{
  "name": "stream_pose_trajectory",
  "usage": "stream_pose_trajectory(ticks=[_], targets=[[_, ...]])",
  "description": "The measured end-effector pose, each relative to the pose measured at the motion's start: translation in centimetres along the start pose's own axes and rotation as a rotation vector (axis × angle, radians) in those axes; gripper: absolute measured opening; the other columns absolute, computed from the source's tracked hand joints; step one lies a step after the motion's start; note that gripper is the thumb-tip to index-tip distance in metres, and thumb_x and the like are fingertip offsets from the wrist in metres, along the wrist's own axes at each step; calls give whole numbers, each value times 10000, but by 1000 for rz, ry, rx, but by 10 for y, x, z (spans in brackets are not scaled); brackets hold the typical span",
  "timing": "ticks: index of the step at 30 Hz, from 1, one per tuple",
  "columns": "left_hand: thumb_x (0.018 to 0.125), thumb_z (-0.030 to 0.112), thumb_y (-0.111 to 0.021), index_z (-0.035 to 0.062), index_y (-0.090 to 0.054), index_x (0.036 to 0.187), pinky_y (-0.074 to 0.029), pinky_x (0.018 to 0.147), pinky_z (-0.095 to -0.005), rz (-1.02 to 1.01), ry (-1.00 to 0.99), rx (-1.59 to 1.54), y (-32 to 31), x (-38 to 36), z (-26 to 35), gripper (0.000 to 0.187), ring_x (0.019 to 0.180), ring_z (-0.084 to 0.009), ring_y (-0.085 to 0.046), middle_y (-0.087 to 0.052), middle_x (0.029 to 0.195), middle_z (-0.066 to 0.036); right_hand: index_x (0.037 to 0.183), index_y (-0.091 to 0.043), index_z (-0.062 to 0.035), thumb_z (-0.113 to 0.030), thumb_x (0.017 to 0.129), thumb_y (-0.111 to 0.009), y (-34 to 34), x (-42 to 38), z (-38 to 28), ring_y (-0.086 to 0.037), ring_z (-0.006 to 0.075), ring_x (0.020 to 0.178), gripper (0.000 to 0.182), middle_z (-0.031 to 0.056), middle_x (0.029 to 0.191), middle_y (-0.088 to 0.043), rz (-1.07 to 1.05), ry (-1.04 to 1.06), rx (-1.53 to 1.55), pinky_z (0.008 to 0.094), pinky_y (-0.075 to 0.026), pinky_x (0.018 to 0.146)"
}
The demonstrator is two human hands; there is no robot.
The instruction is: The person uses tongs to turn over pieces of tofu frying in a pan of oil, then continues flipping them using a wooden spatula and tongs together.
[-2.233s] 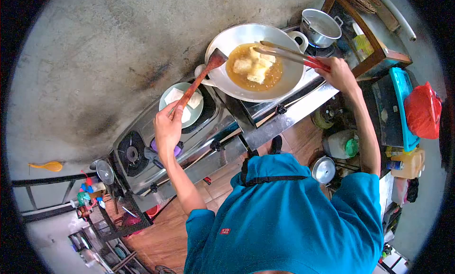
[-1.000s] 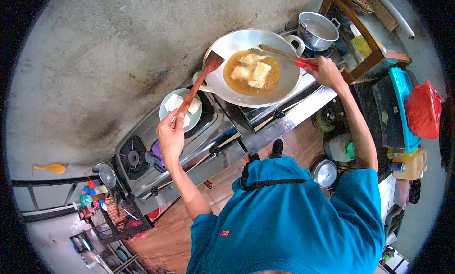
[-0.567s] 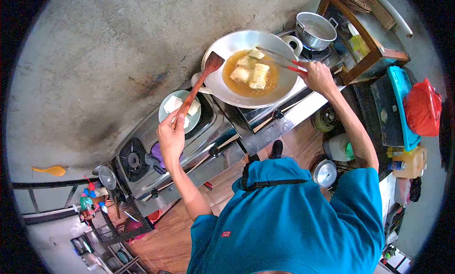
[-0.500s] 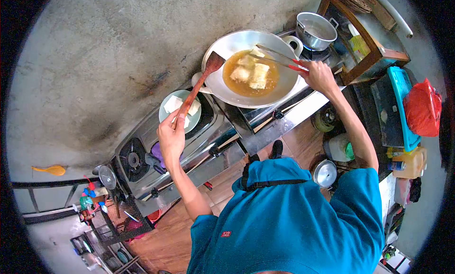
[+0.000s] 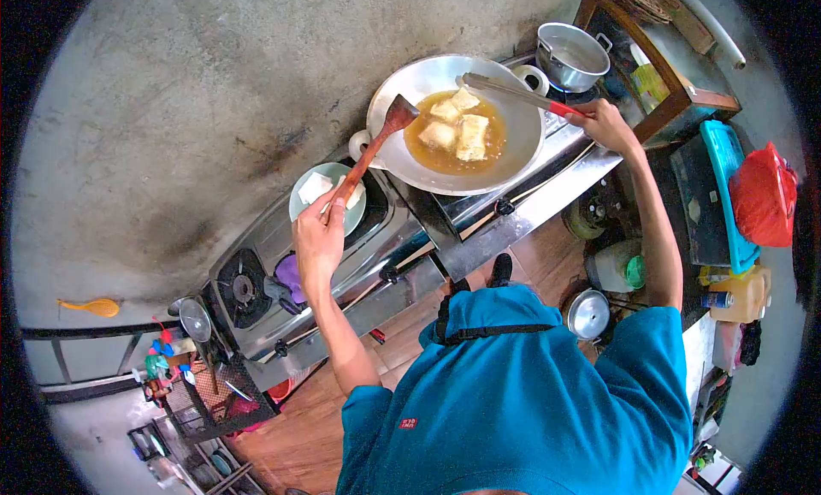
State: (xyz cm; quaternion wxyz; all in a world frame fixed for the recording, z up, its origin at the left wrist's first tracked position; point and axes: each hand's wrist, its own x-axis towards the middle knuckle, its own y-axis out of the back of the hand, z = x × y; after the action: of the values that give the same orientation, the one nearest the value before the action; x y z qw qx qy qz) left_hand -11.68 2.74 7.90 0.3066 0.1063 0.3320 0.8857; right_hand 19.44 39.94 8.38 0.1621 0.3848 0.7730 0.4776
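My left hand (image 5: pixel 321 238) is closed round the handle of a wooden spatula (image 5: pixel 368 154), whose blade is over the left side of a large metal wok (image 5: pixel 522 157). Several pale golden pieces (image 5: pixel 470 136) sit in bubbling oil (image 5: pixel 445 161) in the wok. My right hand (image 5: pixel 605 125) grips red-handled metal tongs (image 5: pixel 513 89); their tips are over the wok's upper part, above the pieces, with nothing visible between them. Under the spatula handle, beside my left hand, a light green plate (image 5: pixel 351 220) holds white pieces (image 5: pixel 315 187).
A pot (image 5: pixel 571 71) stands on a lit burner behind the wok. An unlit burner (image 5: pixel 242 288) and a purple cloth (image 5: pixel 289 277) are at the left. On the right are a wood-framed cabinet (image 5: pixel 676 110), a red bag (image 5: pixel 763 195) and a lidded pot (image 5: pixel 587 314) lower down.
My right hand has moved right and the tongs have lifted away from the pieces, their arms now closer together. The spatula blade has shifted slightly right, with my left hand moving a little too.
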Motion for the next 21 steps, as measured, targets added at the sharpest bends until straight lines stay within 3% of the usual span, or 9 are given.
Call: stream_pose_trajectory(ticks=[2, 3, 4, 6, 7, 11, 14, 17, 21], targets=[[897, 198, -590, 11, -653, 1103, -502, 756, -340, -1, -15, 32, -2, 4, 3, 285, 864, -249, -687, -689, 916, -200, 972, -714, -10, -375, 816, -676, 13, 2, -2, -595, 172, 589, 398, 94, 647, -624, -182, -207, 45, 338, -479, 588], [891, 204, -589, 23, -657, 1093, -504, 755, -355, -24, -43, 50, -4, 4, 9, 279, 872, -290, -680, -680, 923, -208, 923, -716, 2, -392, 823, -671, 16, 0, -3, -513, 123, 532, 409, 27, 581, -535, -190, -233, 116, 308, -425, 514], [885, 209, -588, 34, -662, 1083, -505, 754, -371, -47, -71, 67, -6, 6, 14, 274, 880, -330, -673, -672, 930, -216, 923, -716, 2, -392, 823, -671, 17, 3, 1, -513, 123, 532, 409, 27, 581, -535, -189, -232, 116, 308, -425, 514], [881, 218, -584, 47, -667, 1069, -502, 754, -393, -70, -137, 118, -10, 16, 20, 267, 882, -350, -658, -667, 927, -216, 923, -711, -28, -370, 855, -656, 18, 13, 15, -449, 70, 458, 353, -22, 539, -473, -331, -266, 154, 251, -322, 404], [878, 227, -580, 61, -672, 1056, -498, 755, -415, -91, -199, 168, -12, 22, 22, 260, 884, -371, -644, -663, 923, -215, 791, -685, -50, -389, 844, -663, 14, 14, 20, -418, 66, 441, 344, -32, 531, -455, -320, -272, 230, 240, -273, 385], [859, 248, -582, 89, -684, 1043, -485, 778, -456, -145, -176, 286, -19, 48, 47, 264, 895, -390, -627, -663, 896, -216, 621, -566, -60, -411, 821, -677, 12, 28, 32, -386, 72, 414, 419, -19, 527, -458, -367, -287, 290, 242, -237, 379], [850, 241, -589, 101, -693, 1036, -488, 786, -455, -151, -195, 321, -24, 62, 50, 255, 896, -392, -627, -666, 895, -213, 638, -567, -44, -371, 796, -689, 8, 41, 35, -417, 100, 417, 383, 9, 549, -487, -432, -305, 302, 275, -287, 367], [847, 252, -604, 54, -689, 1023, -490, 775, -428, -160, -217, 382, -27, 71, 55, 278, 863, -377, -653, -662, 883, -237, 692, -589, -24, -370, 796, -696, -4, 51, 46, -384, 77, 391, 377, 13, 550, -489, -450, -298, 397, 259, -252, 341], [847, 252, -606, 59, -691, 1033, -490, 790, -419, -188, -190, 394, -32, 78, 62, 281, 893, -374, -651, -664, 919, -238, 754, -610, -10, -363, 787, -715, -16, 55, 51, -359, 48, 381, 369, 0, 533, -471, -455, -333, 531, 234, -214, 323]])
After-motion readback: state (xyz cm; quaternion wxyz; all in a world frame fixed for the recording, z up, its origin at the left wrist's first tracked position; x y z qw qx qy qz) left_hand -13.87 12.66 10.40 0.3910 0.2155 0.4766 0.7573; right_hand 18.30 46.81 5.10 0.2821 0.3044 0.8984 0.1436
